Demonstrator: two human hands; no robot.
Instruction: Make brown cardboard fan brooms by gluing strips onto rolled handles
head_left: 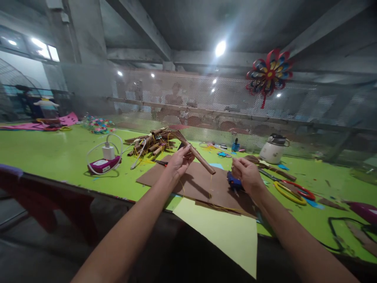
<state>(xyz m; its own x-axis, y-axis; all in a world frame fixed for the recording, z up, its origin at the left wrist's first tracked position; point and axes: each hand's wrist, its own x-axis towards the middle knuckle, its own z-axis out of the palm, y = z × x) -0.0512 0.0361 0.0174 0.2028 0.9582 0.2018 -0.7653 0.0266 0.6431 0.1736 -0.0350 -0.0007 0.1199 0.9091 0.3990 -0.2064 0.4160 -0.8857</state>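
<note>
My left hand (181, 162) is closed around a rolled brown paper tube (203, 160), which slants down to the right above a brown cardboard sheet (165, 177). The tube's far end looks fringed, and a thin yellow thread (211, 181) hangs near its lower end. To the right, my right hand (246, 171) is raised with its fingers pinched together; anything between them is too small to make out. Just beneath that hand, partly covered by it, lies a dark blue object (232, 181) whose kind I cannot tell.
Behind my left hand lies a pile of brown paper rolls (154, 143) with yellow threads. A purple power strip (104, 163) with a white charger stands left. Scissors (291, 192) and a white jug (272, 149) are right. Pale yellow paper (226, 232) overhangs the green table's (59, 157) front edge.
</note>
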